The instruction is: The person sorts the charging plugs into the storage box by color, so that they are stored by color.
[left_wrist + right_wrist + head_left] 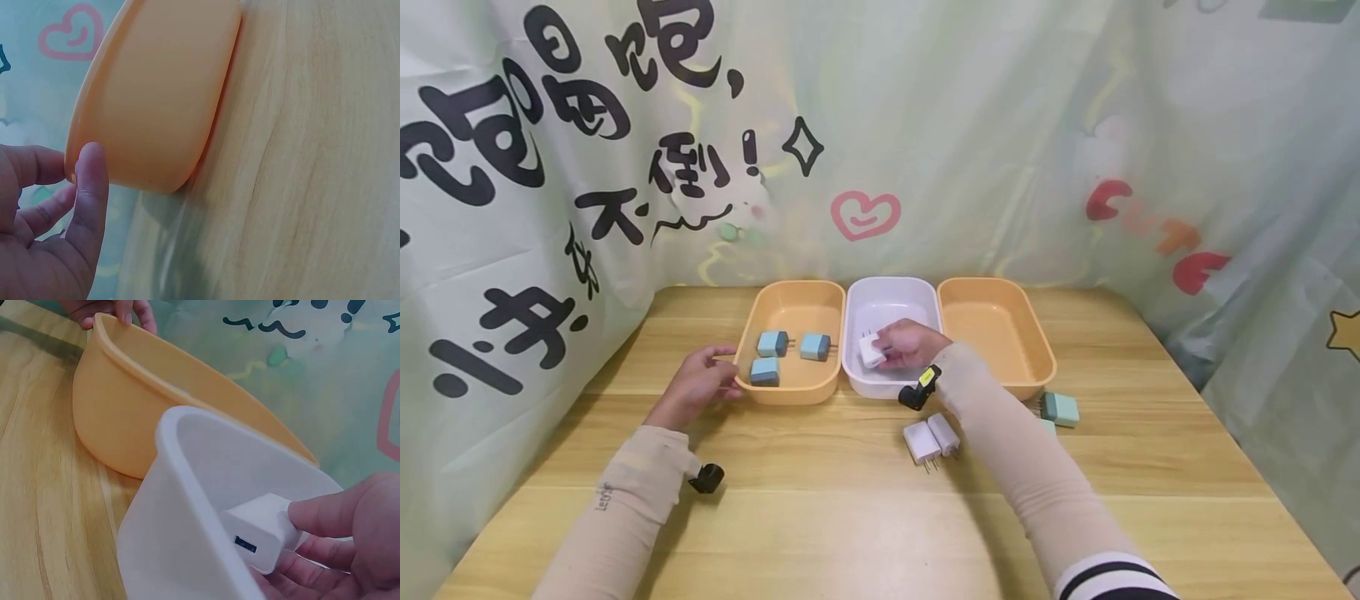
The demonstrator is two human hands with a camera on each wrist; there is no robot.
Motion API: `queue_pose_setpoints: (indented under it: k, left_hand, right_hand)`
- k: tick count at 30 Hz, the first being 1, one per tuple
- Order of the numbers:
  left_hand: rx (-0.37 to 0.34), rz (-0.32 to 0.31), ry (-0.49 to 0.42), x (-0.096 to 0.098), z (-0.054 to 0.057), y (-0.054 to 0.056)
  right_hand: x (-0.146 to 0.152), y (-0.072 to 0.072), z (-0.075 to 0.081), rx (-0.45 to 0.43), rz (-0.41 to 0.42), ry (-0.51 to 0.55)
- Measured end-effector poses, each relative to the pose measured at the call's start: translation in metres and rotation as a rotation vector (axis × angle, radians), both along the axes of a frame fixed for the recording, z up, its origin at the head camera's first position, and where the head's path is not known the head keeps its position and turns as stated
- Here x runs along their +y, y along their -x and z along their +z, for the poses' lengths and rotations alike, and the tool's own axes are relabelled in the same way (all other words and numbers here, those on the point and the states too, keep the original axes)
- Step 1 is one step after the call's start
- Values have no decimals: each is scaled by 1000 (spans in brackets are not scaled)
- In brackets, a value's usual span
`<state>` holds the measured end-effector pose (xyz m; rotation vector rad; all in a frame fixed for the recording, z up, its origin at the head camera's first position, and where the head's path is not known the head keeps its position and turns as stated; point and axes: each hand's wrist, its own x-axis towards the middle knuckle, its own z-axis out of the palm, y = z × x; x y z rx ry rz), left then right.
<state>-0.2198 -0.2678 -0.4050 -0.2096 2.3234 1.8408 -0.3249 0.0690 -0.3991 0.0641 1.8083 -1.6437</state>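
My right hand (908, 343) holds a white USB charger (871, 350) between thumb and fingers inside the white bin (893, 388). The right wrist view shows the charger's dark USB port on the side turned away from the palm. With thumb and fingertips my left hand (700, 382) pinches the near left corner of the left orange bin (793, 395). Several blue chargers (815, 347) lie in that orange bin. Two more white chargers (922, 442) lie side by side on the table in front of the white bin, prongs toward me.
A second orange bin (992, 329) stands against the white bin's right side. Green chargers (1061, 410) lie on the table (850, 517) by its near right corner, one partly hidden by my right sleeve. A printed curtain (985, 167) hangs behind the row of bins.
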Motion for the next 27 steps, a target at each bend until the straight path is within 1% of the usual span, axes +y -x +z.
queue_pose_setpoints:
  k: [6, 10, 13, 21, 27]
  left_hand:
    - [7, -5, 5, 0, -1, 0]
    - [6, -9, 0, 0, 1, -1]
    - [1, -5, -2, 1, 2, -1]
    - [-12, 9, 25, 1, 1, -1]
    - [-8, 7, 23, 1, 0, -1]
  right_hand:
    - [0, 1, -6, -1, -10, -47]
    - [2, 0, -7, 25, 10, -67]
    - [4, -1, -4, 46, 22, -73]
    - [9, -1, 2, 45, -9, -75]
    - [11, -3, 8, 67, -8, -71]
